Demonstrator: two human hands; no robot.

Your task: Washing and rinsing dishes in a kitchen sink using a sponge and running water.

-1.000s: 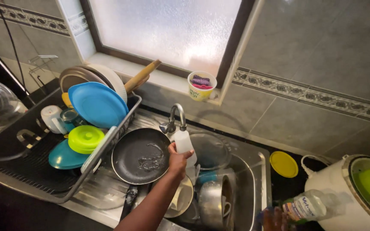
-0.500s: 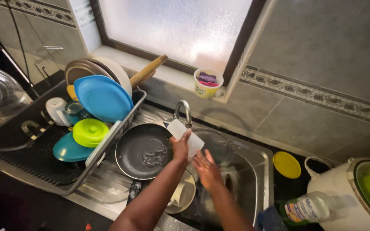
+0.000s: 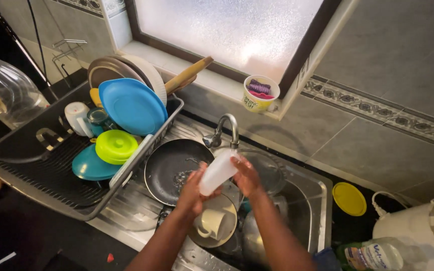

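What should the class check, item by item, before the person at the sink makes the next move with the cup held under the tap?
1. Both hands on the translucent white plastic cup: ok, left hand low, right hand at the top.
2. Cup under the curved metal tap: ok.
3. Water running: cannot tell.
4. Room in the black dish rack: ok, bare patch at its front.
5. Sink below free: not ok, a cream mug on a plate lies there.

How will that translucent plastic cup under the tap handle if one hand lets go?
The translucent cup looks thin-walled plastic, so probably light. It sits under the tap in a wet sink, so likely slippery. Left hand and right hand hold it tilted; its round shape would probably roll.
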